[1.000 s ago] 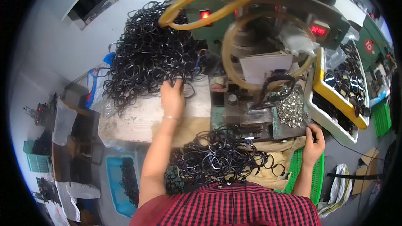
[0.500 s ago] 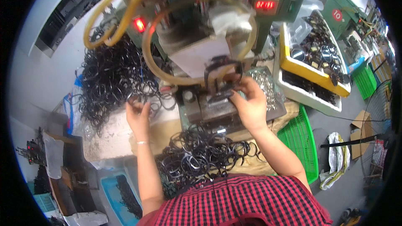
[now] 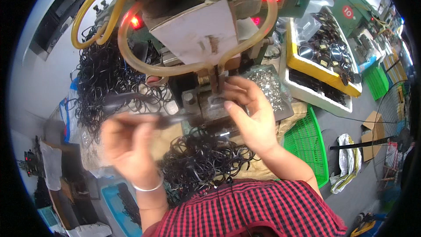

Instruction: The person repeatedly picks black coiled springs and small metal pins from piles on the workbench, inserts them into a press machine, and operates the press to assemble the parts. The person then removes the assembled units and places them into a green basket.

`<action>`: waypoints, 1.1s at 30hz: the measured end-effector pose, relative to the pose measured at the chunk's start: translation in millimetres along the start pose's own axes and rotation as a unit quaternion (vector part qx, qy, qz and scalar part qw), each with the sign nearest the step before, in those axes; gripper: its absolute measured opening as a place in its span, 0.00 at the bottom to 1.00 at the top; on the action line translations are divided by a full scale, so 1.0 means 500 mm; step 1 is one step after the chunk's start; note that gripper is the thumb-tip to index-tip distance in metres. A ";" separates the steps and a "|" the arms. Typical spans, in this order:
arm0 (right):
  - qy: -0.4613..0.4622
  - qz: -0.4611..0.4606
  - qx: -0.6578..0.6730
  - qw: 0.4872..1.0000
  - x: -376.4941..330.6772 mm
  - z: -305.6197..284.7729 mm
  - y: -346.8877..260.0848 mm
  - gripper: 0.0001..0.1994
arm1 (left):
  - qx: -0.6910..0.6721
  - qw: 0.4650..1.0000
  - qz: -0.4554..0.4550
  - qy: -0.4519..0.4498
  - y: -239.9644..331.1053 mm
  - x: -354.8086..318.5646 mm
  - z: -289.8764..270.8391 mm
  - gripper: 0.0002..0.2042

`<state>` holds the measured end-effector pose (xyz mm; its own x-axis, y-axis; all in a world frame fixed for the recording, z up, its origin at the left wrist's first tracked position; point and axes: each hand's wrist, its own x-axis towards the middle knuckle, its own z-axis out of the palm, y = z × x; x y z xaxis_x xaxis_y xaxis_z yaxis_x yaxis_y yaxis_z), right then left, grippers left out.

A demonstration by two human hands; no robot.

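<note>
My left hand (image 3: 127,142) is blurred with motion at the lower left and holds a dark spectacle frame (image 3: 140,107), carried in front of the big heap of black frames (image 3: 103,79). My right hand (image 3: 247,114) reaches up to the small press (image 3: 212,92) at the centre, its fingertips at the metal block under the punch; whether they pinch a small part I cannot make out. A second pile of black frames (image 3: 204,162) lies in my lap. A grey tray of small shiny metal parts (image 3: 267,85) sits just right of the press.
Yellowish hoses (image 3: 131,57) loop around the machine head, with red lamps lit. A yellow tray of dark glasses (image 3: 322,57) stands at the right, a green plastic basket (image 3: 307,145) below it, and a blue crate (image 3: 116,202) at the lower left. A fan (image 3: 397,118) stands far right.
My left hand has come off the big heap and swung toward me with a frame. My right hand rose from the lap pile to the press and stays there. My head has leaned in closer.
</note>
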<state>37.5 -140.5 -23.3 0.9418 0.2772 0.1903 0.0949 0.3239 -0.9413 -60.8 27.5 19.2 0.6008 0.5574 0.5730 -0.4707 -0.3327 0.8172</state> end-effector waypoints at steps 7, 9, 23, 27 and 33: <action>0.064 -0.098 -0.639 0.760 0.062 -0.201 0.113 0.13 | 0.025 0.989 0.005 -0.143 -0.034 0.011 0.115 0.07; 0.073 -0.104 -0.632 0.765 0.062 -0.239 0.145 0.12 | 0.095 0.977 0.009 -0.192 -0.031 0.019 0.116 0.08; -0.040 -0.259 -0.656 0.708 0.128 -0.229 0.163 0.13 | 0.081 0.985 -0.001 -0.154 -0.049 -0.013 0.097 0.13; 0.107 -0.263 -0.550 0.785 0.078 -0.254 0.137 0.05 | 0.262 0.945 0.167 -0.104 -0.021 -0.066 -0.047 0.12; 0.129 -0.103 -0.420 0.892 0.054 -0.228 0.111 0.07 | 0.439 0.872 0.190 0.110 -0.052 0.083 -0.200 0.09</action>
<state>104.8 -218.1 -102.3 0.9091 0.0371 0.4150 0.3806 -0.4794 -0.7908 -88.2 135.2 15.7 0.3262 0.3804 0.8654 0.1240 -0.9248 0.3598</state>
